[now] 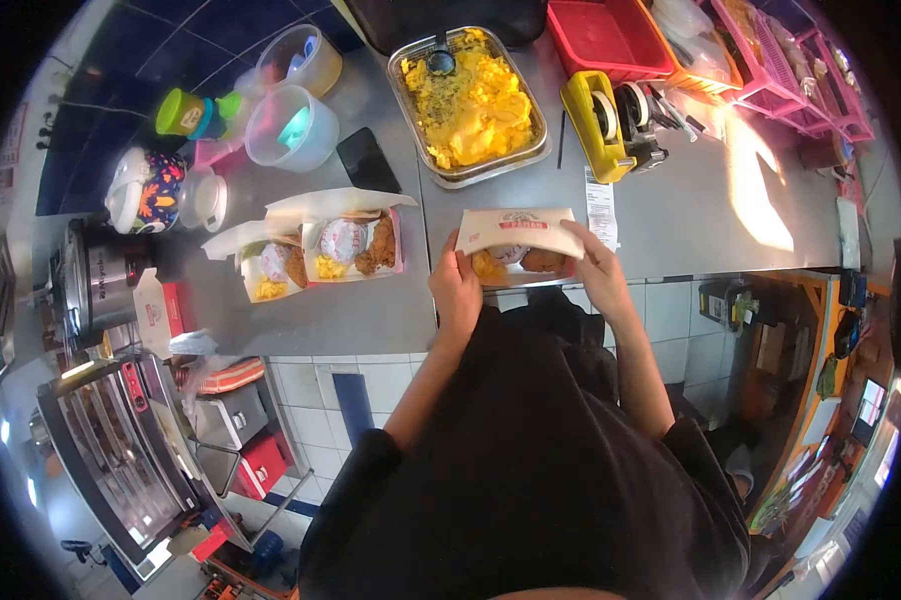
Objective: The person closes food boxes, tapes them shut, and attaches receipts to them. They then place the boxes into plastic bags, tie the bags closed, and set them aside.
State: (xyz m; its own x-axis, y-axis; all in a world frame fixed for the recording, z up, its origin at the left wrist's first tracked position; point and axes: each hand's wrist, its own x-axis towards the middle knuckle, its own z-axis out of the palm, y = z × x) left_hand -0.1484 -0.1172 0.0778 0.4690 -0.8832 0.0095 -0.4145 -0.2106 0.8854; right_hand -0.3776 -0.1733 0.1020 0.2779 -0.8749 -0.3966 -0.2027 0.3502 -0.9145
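A white food box with red print point(519, 232) sits at the front edge of the steel counter, its lid partly lowered over fried chicken and yellow food. My left hand point(457, 290) holds its left side, and my right hand point(601, 272) grips its right side by the lid. Two more boxes stand with lids raised to the left: one box point(356, 250) holds a wrapped round item, fried chicken and yellow food, and another box point(274, 270) beside it has similar contents. Behind my hands is a metal tray of yellow food point(481, 105) with a dark scoop point(441, 62).
A black phone point(369, 160) and plastic tubs point(293, 128) are at the back left. Right of the tray are a yellow tape dispenser point(596, 125), a paper slip point(602, 205), a red bin point(611, 38) and pink baskets point(771, 70). A cooker point(101, 285) stands far left.
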